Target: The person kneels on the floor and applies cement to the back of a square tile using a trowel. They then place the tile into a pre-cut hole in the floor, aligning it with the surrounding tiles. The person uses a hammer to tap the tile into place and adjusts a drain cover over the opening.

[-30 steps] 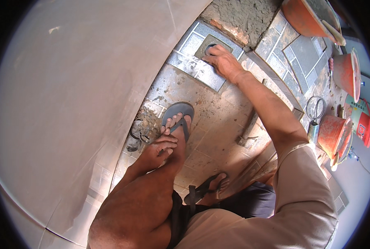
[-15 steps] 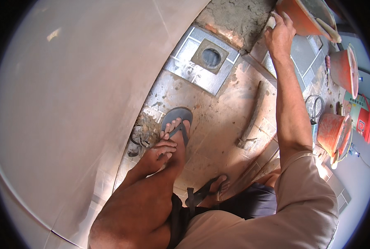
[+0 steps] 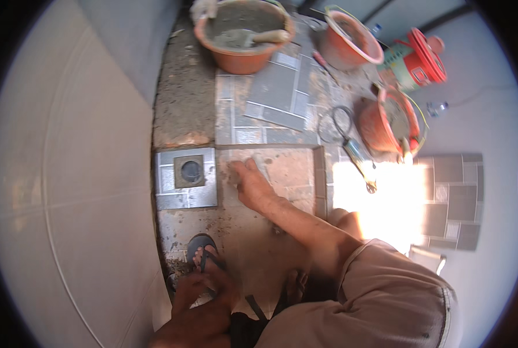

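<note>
My right hand (image 3: 250, 182) is over the sunken tiled floor (image 3: 288, 174), just right of the square drain opening (image 3: 190, 171). Its fingers look apart and bent, with nothing visible in them, though they are somewhat blurred. The drain sits in a grey tile panel (image 3: 166, 200) against the wall. Low on the left, my left hand (image 3: 192, 284) is close to my lower leg and sandalled foot (image 3: 204, 252); motion smears its fingers. An orange bucket of grey mortar (image 3: 244, 55) stands at the far side. A trowel handle (image 3: 270, 36) sticks out of it, and a whitish rag-like thing (image 3: 204, 8) lies on its rim.
Loose grey tiles (image 3: 276, 87) lie on a raised tiled ledge. Two more orange buckets (image 3: 352, 40) (image 3: 386, 119), a red-lidded pail (image 3: 424, 55) and a cable-ended power tool (image 3: 360, 159) stand or lie on the right. A pale wall (image 3: 67, 174) rises on the left.
My right hand has left the pale thing at the bucket's rim and come back nearer, over the floor. My view has turned, so the buckets show more fully.
</note>
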### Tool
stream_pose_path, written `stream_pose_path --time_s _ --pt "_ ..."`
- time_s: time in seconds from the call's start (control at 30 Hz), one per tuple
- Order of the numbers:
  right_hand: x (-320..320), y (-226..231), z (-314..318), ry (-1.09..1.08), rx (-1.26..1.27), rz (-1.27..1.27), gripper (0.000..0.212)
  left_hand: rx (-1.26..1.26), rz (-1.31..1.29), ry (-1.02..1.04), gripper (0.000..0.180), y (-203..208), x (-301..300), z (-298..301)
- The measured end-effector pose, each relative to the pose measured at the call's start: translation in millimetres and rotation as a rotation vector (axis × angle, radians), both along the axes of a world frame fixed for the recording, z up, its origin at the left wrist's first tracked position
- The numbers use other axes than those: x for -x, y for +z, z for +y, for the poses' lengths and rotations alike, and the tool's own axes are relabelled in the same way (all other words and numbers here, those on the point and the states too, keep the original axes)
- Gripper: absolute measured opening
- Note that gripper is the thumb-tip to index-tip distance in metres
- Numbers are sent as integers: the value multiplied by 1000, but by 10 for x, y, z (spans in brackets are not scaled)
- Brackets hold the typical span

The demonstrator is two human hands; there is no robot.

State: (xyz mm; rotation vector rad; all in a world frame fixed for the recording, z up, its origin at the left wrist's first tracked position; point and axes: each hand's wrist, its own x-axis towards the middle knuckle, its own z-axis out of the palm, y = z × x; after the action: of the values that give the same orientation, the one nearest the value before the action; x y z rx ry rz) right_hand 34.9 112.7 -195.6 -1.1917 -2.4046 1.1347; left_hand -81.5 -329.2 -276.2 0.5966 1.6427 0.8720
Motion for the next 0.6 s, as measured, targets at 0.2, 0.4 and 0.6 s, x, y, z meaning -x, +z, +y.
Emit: stream_pose_path --time_s 0.2,0.4,0.6 --pt "-1988 438 407 -558 -121 -418 16 238 -193 452 25 78 565 576" --pt "-3667 650 746 -454 262 -1093 20 -62 -39 449 27 561 349 1556" --pt "-4958 1112 519 -749 220 -1109 10 113 -57 289 9 46 1016 1398"
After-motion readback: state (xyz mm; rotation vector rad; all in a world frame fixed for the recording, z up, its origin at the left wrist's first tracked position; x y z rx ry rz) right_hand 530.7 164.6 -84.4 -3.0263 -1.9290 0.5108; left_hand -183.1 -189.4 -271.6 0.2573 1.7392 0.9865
